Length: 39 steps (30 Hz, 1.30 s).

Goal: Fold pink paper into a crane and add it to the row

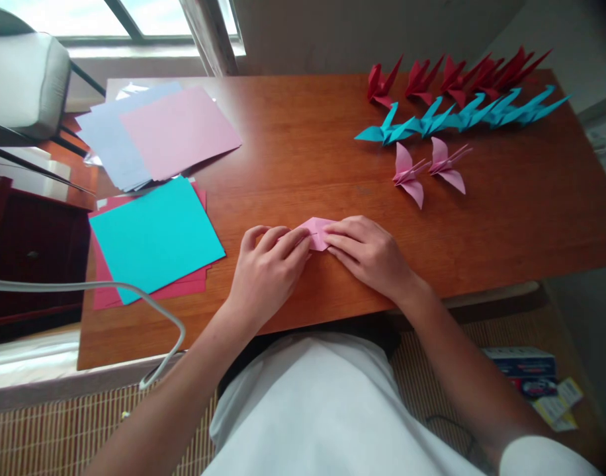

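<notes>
A small folded piece of pink paper (317, 231) lies flat on the wooden table (506, 218) near its front edge. My left hand (268, 268) presses on the paper's left side with its fingers curled down. My right hand (365, 254) pins the right side with its fingers close together. Both hands hide much of the paper. Two finished pink paper cranes (427, 170) stand to the upper right of my hands.
A row of blue paper cranes (462, 118) and a row of red paper cranes (456, 76) stand at the back right. A teal sheet (154, 238) on red sheets lies at the left. Pink and lilac sheets (159, 135) lie behind them. A white cable (134, 291) crosses the table's left corner.
</notes>
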Each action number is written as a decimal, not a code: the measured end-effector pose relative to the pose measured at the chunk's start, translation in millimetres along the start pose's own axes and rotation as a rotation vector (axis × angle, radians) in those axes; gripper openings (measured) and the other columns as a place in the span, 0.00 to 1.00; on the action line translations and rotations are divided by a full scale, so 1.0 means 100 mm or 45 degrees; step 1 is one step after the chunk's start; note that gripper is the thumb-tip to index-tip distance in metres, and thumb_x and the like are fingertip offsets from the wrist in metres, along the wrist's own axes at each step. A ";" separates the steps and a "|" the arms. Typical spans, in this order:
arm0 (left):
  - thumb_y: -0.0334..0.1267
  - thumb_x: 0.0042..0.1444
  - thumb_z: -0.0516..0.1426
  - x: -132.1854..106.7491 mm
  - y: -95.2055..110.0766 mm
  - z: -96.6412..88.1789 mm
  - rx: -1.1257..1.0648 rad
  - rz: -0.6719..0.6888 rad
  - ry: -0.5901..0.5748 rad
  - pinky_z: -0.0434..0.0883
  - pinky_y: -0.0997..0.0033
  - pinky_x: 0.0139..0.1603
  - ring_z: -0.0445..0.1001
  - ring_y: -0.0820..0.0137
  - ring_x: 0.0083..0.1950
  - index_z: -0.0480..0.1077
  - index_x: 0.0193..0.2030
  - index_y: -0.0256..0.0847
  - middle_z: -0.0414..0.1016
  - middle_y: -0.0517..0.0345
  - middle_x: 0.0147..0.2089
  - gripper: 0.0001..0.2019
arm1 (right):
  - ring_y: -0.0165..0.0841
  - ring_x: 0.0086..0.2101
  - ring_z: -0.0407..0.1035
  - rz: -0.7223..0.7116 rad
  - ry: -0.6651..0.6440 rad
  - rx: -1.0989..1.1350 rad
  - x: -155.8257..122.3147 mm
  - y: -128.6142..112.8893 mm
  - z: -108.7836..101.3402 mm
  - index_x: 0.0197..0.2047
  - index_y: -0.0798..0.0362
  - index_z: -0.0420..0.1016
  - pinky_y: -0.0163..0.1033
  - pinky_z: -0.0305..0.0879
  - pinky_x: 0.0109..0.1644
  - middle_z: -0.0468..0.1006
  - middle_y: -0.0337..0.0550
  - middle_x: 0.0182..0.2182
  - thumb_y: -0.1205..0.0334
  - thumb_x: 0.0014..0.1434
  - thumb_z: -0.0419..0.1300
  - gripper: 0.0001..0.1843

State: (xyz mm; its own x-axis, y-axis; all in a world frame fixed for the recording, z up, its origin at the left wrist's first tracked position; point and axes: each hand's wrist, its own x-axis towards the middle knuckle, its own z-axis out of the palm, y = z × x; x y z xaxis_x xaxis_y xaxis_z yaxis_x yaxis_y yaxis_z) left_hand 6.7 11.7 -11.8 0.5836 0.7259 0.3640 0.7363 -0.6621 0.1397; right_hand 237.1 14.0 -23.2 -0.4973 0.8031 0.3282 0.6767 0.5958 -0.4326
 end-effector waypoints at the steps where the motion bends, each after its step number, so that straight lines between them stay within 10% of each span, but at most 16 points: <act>1: 0.35 0.68 0.57 0.01 0.00 0.01 0.002 0.007 0.012 0.66 0.53 0.54 0.78 0.60 0.52 0.76 0.51 0.44 0.82 0.57 0.56 0.09 | 0.41 0.51 0.73 -0.003 0.003 -0.010 0.00 0.01 0.00 0.51 0.47 0.80 0.50 0.72 0.55 0.82 0.45 0.51 0.64 0.69 0.58 0.11; 39: 0.35 0.66 0.56 0.20 0.01 0.10 -0.345 -0.298 -0.015 0.68 0.64 0.43 0.74 0.66 0.40 0.74 0.38 0.42 0.79 0.56 0.44 0.07 | 0.39 0.38 0.67 0.244 -0.045 0.170 0.23 0.02 -0.01 0.36 0.50 0.72 0.45 0.65 0.45 0.74 0.43 0.34 0.67 0.65 0.58 0.06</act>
State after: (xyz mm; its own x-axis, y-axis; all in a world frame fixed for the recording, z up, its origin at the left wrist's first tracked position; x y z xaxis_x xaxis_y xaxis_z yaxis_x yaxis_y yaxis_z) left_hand 23.0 27.5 -13.8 0.4152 0.8648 0.2826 0.7339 -0.5019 0.4577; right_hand 227.3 33.3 -15.4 -0.3867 0.9000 0.2009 0.6837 0.4260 -0.5924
